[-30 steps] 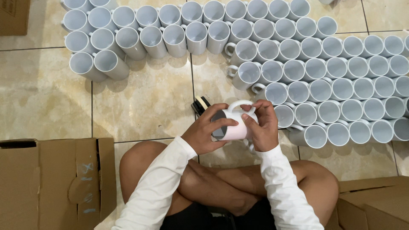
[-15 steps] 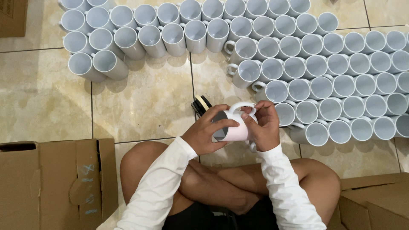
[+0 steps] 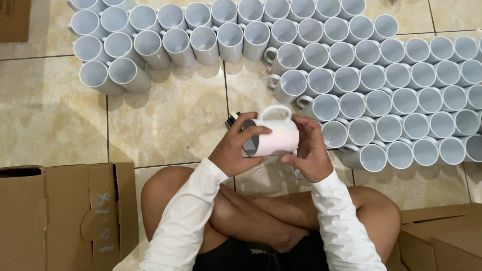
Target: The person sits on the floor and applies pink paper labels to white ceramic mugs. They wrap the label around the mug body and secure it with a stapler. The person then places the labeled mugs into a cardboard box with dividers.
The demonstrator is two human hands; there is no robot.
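Observed: a person sits cross-legged on the tiled floor (image 3: 55, 120). Both hands grip one white mug (image 3: 273, 136), held on its side above the lap, handle uppermost. The left hand (image 3: 236, 150) closes over the open mouth end; the right hand (image 3: 309, 153) clasps the base end, fingers curled around it. A small dark object (image 3: 231, 120) lies on the floor just behind the left hand; its kind cannot be determined.

Surroundings: rows of white mugs (image 3: 381, 90) stand packed rim to rim ahead and to the right. Flattened cardboard boxes (image 3: 55, 216) lie at both sides.

Risk, as judged: the glazed mug, held only at its ends, could slip and strike the tiles or the nearest standing mugs, chipping several.
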